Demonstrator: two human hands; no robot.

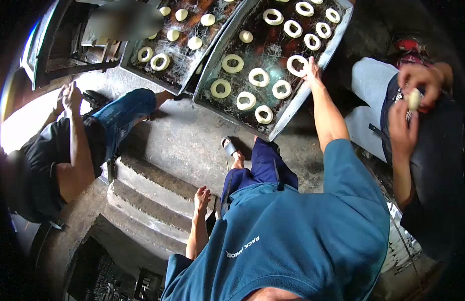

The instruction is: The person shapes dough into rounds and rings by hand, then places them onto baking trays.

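Observation:
My right hand (312,74) reaches to the right side of a dark metal tray (222,108), its fingers on a dough ring (297,65) near the tray's edge. Several other pale dough rings, such as one at the front (263,114), lie on this tray, along with a round dough piece (246,36). My left hand (202,198) hangs low beside my body, away from the trays, with its fingers curled; whether it holds anything is hard to make out.
A second tray (151,79) with dough balls and rings adjoins on the left. One person (74,165) is at the left. Another person at the right holds a small dough piece (414,99). Concrete steps (147,195) lie at lower left.

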